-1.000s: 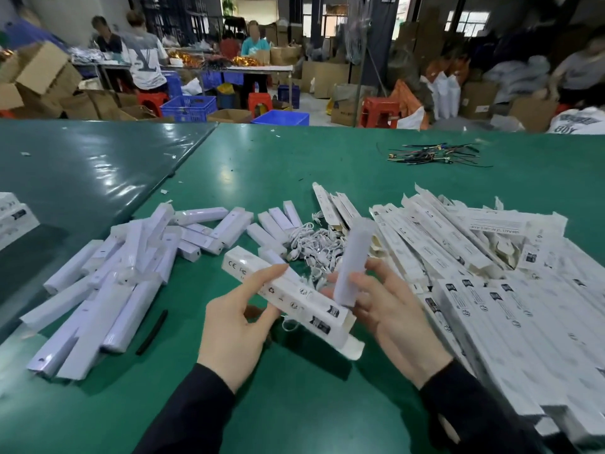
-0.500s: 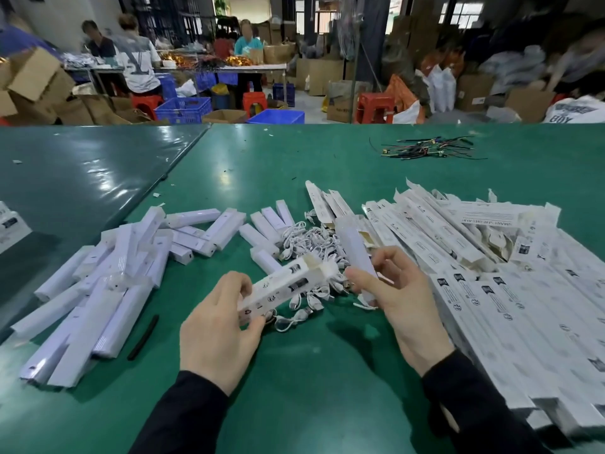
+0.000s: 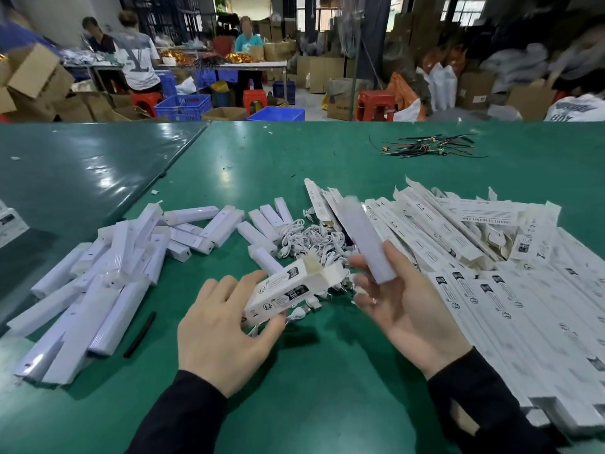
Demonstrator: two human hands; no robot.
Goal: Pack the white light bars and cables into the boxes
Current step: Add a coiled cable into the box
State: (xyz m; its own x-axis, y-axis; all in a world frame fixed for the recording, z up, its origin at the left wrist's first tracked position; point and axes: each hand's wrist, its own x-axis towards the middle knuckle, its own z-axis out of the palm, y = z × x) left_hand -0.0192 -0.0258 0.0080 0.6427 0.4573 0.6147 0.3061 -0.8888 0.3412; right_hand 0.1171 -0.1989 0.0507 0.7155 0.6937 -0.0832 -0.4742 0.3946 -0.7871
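My left hand grips a long white printed box by its near end, its open flap end pointing right. My right hand holds a white light bar between thumb and fingers, the bar angled up and away, its lower end just right of the box's open end. A tangle of white cables lies on the green table behind the box. Bagged white light bars are heaped at the left. Flat white boxes are stacked in a wide pile at the right.
A black stick lies beside the left heap. A bundle of dark wires sits at the far right of the green table. Beyond the table edge are people, cardboard cartons, blue crates and red stools.
The right hand lifted the light bar off the pile and brought it toward the box's open end. The left hand tilted the box's open end upward.
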